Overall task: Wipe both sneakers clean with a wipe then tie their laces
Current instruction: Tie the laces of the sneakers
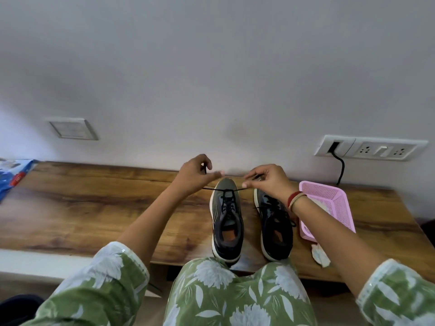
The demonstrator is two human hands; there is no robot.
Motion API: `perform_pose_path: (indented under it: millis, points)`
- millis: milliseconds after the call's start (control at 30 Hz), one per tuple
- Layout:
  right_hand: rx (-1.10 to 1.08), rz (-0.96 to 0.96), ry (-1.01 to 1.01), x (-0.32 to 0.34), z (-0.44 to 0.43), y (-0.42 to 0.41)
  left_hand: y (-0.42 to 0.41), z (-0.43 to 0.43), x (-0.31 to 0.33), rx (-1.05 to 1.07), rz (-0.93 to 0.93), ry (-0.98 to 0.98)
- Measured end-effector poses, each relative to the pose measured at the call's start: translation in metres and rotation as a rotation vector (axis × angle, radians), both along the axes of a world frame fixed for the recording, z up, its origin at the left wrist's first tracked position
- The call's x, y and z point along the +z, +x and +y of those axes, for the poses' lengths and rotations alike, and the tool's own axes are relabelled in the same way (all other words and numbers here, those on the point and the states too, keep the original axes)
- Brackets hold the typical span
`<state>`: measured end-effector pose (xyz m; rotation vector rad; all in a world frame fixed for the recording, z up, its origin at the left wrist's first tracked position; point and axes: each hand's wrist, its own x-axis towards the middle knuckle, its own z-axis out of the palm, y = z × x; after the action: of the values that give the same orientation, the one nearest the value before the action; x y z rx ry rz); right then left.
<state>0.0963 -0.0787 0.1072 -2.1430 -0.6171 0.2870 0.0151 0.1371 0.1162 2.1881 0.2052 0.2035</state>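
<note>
The left hand (195, 175) pinches one end of the black lace (226, 191). The right hand (268, 182) pinches the other end, and the lace is taut over the left sneaker (227, 222). The right sneaker (275, 231) stands just beside it. Both are grey-black with white soles and their toes point at the wall. On the wooden table (94, 208), a blue packet (11, 175) lies at the left, with a pink basket (329, 208) and a crumpled wipe (320, 254) at the right.

Two dark sneakers stand side by side at the wooden table's (94, 208) near edge, toes toward the wall. The left hand (193, 176) and right hand (270, 182) each pinch an end of the black lace (227, 189), stretched taut above the first sneaker (227, 222). The second sneaker (275, 229) sits just beside a pink basket (303, 231). A crumpled wipe (320, 255) lies at the near edge, and a blue packet (11, 175) at the far left corner.
</note>
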Motion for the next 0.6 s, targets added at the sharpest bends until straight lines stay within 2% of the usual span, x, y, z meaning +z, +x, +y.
perform_pose_path:
  millis: [67,133,200,267,333,400,500,533,600]
  points:
    - [0.081,-0.183,-0.388,-0.006,-0.007,0.005,-0.001,0.006,-0.007,-0.161,0.067,0.333]
    - [0.105,-0.256,-0.599,-0.013,-0.012,0.006,0.000,0.010,-0.017,-0.320,0.187,0.628]
    - [0.056,-0.206,-0.610,-0.023,-0.017,0.006,-0.001,0.014,-0.029,-0.380,0.308,0.753]
    - [-0.033,-0.008,-0.407,-0.031,-0.022,0.006,-0.004,0.015,-0.037,-0.390,0.350,0.640]
    - [-0.126,0.337,-0.020,-0.035,-0.025,0.001,-0.008,0.010,-0.042,-0.320,0.324,0.253]
    - [-0.174,0.658,0.337,-0.038,-0.022,-0.005,-0.012,0.002,-0.050,-0.154,0.298,-0.295]
    - [-0.137,1.090,0.750,-0.046,-0.009,-0.016,-0.015,-0.016,-0.071,0.039,0.352,-1.218]
    - [-0.127,1.197,0.861,-0.049,-0.004,-0.020,-0.016,-0.023,-0.077,0.065,0.330,-1.471]
    - [-0.137,1.292,1.000,-0.059,0.006,-0.023,-0.015,-0.038,-0.089,0.153,0.248,-1.745]
